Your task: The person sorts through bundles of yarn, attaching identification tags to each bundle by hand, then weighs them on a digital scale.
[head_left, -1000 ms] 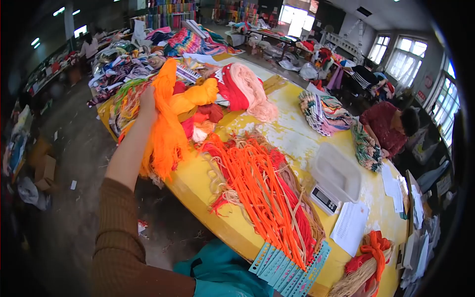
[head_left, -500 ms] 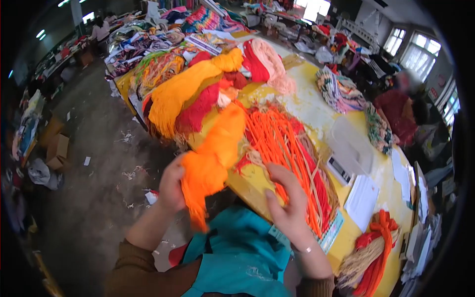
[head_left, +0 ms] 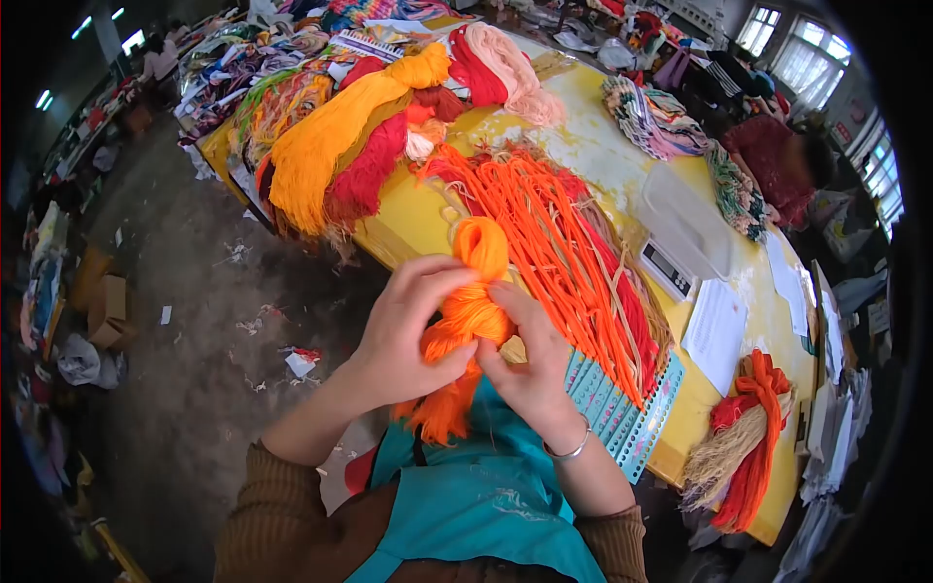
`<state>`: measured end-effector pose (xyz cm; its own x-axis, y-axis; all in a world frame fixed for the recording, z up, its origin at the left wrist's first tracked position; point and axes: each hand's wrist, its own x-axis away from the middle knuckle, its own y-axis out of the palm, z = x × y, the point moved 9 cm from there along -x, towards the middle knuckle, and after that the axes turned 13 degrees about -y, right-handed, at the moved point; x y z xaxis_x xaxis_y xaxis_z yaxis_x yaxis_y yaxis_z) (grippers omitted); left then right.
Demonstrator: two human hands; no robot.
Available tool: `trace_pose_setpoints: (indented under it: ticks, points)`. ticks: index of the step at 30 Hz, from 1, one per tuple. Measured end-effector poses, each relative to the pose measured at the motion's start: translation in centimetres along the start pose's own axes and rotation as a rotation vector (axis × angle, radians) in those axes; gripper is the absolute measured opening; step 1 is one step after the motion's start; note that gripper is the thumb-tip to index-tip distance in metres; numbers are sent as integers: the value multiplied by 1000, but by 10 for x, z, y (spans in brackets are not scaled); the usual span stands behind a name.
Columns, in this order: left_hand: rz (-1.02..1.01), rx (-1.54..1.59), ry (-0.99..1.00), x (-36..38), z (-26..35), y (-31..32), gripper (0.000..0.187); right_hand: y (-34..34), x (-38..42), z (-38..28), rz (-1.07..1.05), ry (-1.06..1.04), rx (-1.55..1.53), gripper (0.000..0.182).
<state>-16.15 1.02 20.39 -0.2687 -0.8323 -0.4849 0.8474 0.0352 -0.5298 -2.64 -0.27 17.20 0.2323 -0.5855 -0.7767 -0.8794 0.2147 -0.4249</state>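
Note:
A bright orange hank of yarn [head_left: 465,313] hangs between my two hands above the table's near edge, with a looped head at the top and a loose tail below. My left hand [head_left: 413,325] is wrapped round its left side. From the right, the fingers and thumb of my right hand [head_left: 525,350] pinch the hank's middle. Just beyond lies a spread of orange, red and tan yarn strands [head_left: 559,262] on the table, partly over a teal perforated board [head_left: 637,428].
The yellow table [head_left: 394,228] bears a golden-yellow hank [head_left: 340,146], a pink hank [head_left: 505,73], a scale with a clear tray [head_left: 680,228], white paper [head_left: 716,321] and a red-and-beige bundle [head_left: 743,437]. A person in dark red [head_left: 773,165] is at the far right.
The orange hank has moved right and is now gathered compactly. My right hand has come over from the table edge to take hold of it. The view has shifted slightly.

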Motion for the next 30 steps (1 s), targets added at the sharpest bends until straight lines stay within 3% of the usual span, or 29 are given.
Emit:
trace_pose_setpoints:
  ticks: [5,9,10,12,15,25,27,28,30]
  points:
    - [-84,14,-92,-10,-23,35,49,-10,8,13,-20,64,13,51]
    - [-121,72,-34,-18,-39,48,45,-7,7,20,-74,172,-57,49]
    - [-185,191,-115,-18,-50,53,44,-10,3,18,-74,174,-55,49]
    - [-256,303,-213,-17,-58,59,40,-6,-7,10,-229,89,220,45]
    - [-281,284,-214,-19,-57,57,38,-12,-11,9,-154,-49,363,40]
    - [-309,422,-289,-16,-90,49,28,-6,-18,-11,-88,-130,238,27]
    - [-275,1293,-779,-2,-124,60,26,-11,-21,-17,10,-181,137,21]
    - [-372,1322,-757,-9,-122,54,35,-8,-20,-17,5,-185,135,21]
    - [-378,1500,-754,-12,-104,51,39,-4,-3,25,222,266,-378,21]
